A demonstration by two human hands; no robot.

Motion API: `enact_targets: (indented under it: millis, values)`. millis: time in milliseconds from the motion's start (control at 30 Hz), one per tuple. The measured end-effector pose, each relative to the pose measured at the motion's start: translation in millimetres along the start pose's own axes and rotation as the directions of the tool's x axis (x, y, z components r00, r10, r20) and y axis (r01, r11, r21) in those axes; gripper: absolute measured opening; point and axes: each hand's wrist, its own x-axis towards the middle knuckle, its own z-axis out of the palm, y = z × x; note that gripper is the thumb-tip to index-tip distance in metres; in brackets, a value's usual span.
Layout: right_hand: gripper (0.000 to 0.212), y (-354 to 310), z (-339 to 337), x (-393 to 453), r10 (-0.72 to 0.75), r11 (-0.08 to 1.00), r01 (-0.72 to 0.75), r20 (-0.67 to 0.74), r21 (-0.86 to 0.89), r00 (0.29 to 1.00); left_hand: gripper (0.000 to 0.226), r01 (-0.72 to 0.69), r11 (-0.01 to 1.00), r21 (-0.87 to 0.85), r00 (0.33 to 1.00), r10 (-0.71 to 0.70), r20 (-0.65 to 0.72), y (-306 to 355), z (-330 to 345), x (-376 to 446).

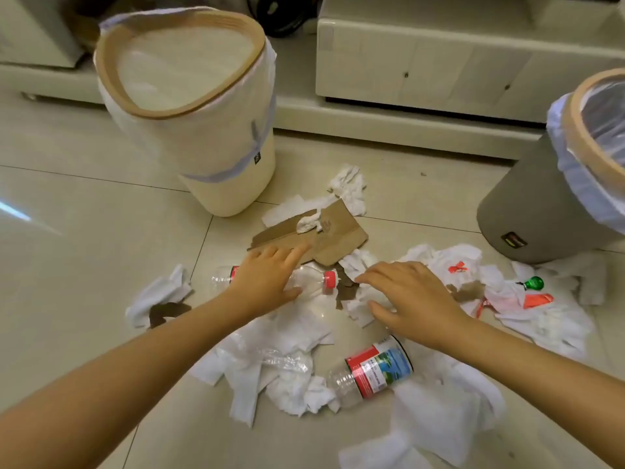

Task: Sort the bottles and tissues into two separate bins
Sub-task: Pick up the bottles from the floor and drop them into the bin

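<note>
Clear bottle [306, 282] under flat left hand [267, 279] | right hand [409, 296] spread over tissue [358, 299]; neither grips | next: curl fingers, lift

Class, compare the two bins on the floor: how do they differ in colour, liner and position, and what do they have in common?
The cream bin stands at the far left of the mess; the grey bin stands at the right, partly cut off by the picture's edge. The cream bin has a white liner draped far down its side; the grey bin's pale liner folds over only near the top. Both are upright, have a tan rim and show nothing inside.
</note>
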Motion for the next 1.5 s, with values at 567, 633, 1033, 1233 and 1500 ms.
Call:
enact_targets:
  millis: [567, 633, 1033, 1233, 1500]
  values:
    - [0.045, 35.7, 17.7, -19.5, 0.187, 0.98, -0.19, 0.046, 0.06, 0.981, 0.086, 0.166, 0.906, -0.389, 0.986, -0.146, 0.08, 15.8, -23.0, -8.3]
    - [0.047, 45.8, 21.6, -24.9, 0.224, 0.974, -0.227, 0.088, 0.024, 0.971, 0.092, 0.124, 0.851, -0.51, 0.992, -0.112, 0.055, 23.9, -31.6, -11.2]
    - [0.086, 51.4, 60.0, -52.5, 0.021, 0.937, 0.164, 0.519, -0.308, 0.855, 0.094, 0.026, 0.818, -0.575, 1.0, -0.015, 0.023, 50.5, -37.3, -14.0]
    - [0.076, 47.1, 56.2, -67.0, 0.003, 0.894, 0.194, 0.439, -0.404, 0.899, 0.092, 0.05, 0.819, -0.572, 0.999, -0.034, 0.038, 56.7, -43.3, -12.1]
    - [0.079, 45.6, -23.9, -75.0, 0.075, 0.974, 0.022, 0.416, -0.224, 0.906, 0.087, -0.006, 0.709, -0.705, 1.0, 0.01, 0.001, 62.1, -80.1, 1.6]
